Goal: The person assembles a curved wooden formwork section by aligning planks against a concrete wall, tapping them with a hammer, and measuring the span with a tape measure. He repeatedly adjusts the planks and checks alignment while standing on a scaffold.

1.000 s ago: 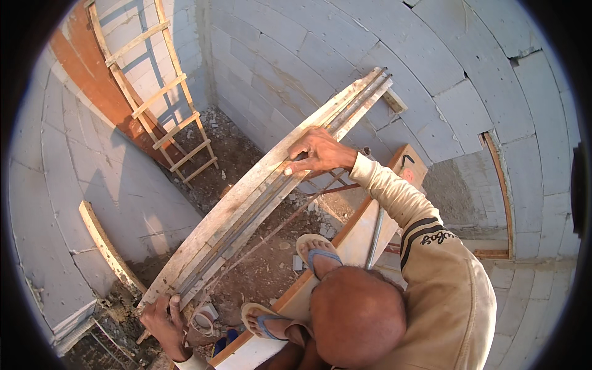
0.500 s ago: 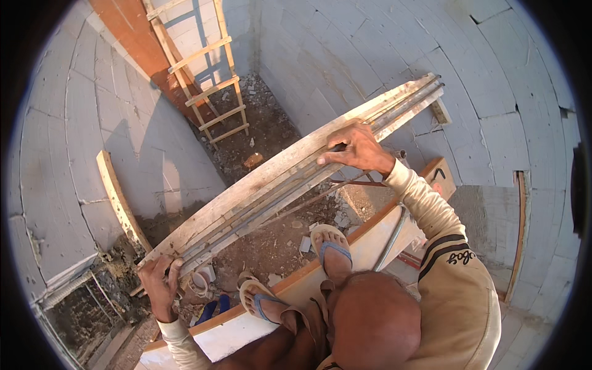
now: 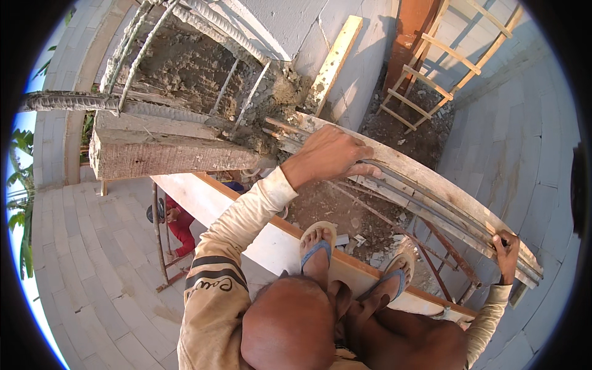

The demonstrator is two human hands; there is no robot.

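A long wooden form [image 3: 431,179], its boards set side by side, slants from the middle down to the right. Along it run thin grey steel bars [image 3: 425,203]. My left hand [image 3: 333,155] is closed over the bars toward their left end, thumb and forefinger around them. Farther right, my right hand [image 3: 507,250] grips the bars close to their right end, fingers curled and partly hidden. Beside the form's left end is a rough concrete joint [image 3: 268,139] with bare reinforcing rods [image 3: 132,61] sticking out above a mortar-stained timber beam [image 3: 166,154].
My sandalled feet stand on a long white plank [image 3: 271,253] with a brown edge. Below lie rubble and a rusty metal frame [image 3: 435,253]. A wooden ladder [image 3: 441,92] leans at the upper right. Another person in red [image 3: 180,231] is lower down at left. Grey block walls [image 3: 524,135] surround the space.
My view has swung left, bringing the concrete joint and the person in red into sight. My left hand has shifted inward from the form's left end; my right hand has slid toward its right end.
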